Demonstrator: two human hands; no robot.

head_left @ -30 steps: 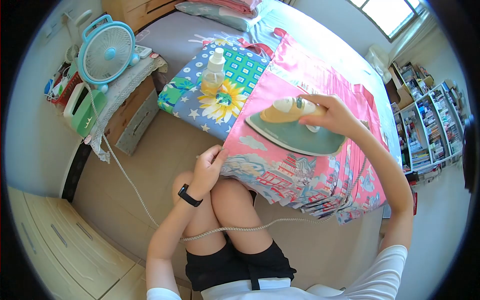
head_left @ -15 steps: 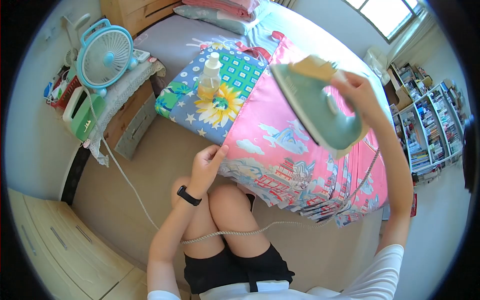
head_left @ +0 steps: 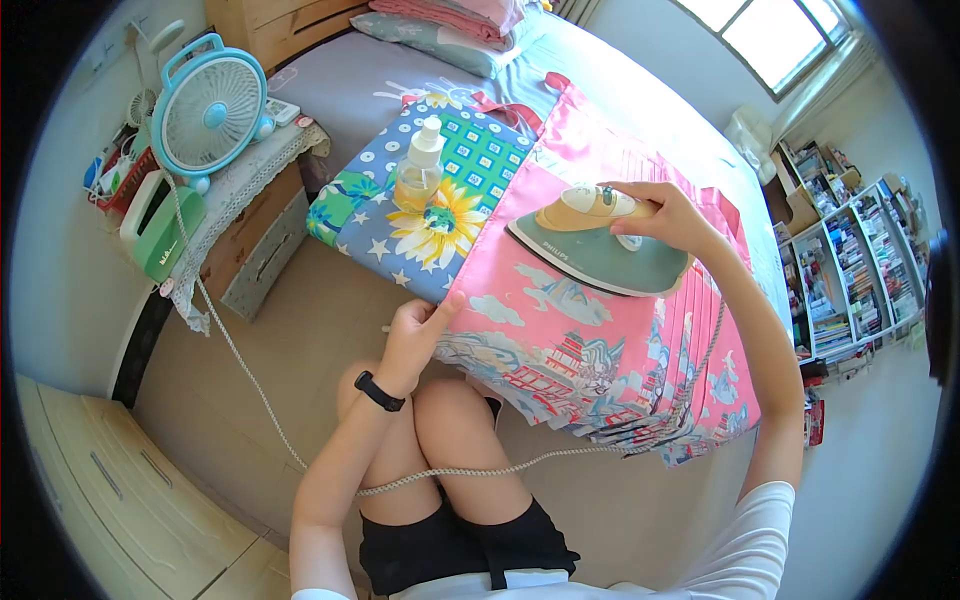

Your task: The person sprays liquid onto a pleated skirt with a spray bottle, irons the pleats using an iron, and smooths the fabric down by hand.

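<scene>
My right hand [head_left: 668, 215] is wrapped round the handle of a green and cream clothes iron [head_left: 600, 245]. The iron's soleplate faces down over the pink pleated skirt [head_left: 500, 300], which is printed with pagodas and clouds. Whether it fully touches the cloth I cannot tell. At the skirt's near left edge, my left hand [head_left: 420, 340] pinches the pink fabric between thumb and fingers. Under the skirt lies a blue padded board [head_left: 370, 222] with stars and a sunflower. A clear spray bottle [head_left: 418, 170] with a white top stands upright on it.
The iron's braided cord [head_left: 480, 470] runs across my thighs and up toward the side table [head_left: 255, 175]. A blue fan [head_left: 210, 105] and a green appliance [head_left: 162, 225] stand there. Behind is the bed [head_left: 330, 75]; a bookshelf [head_left: 860, 265] stands at right.
The iron has come down from a tilted, raised pose to a level one over the skirt, slightly leftward. My left hand keeps its pinch on the fabric edge.
</scene>
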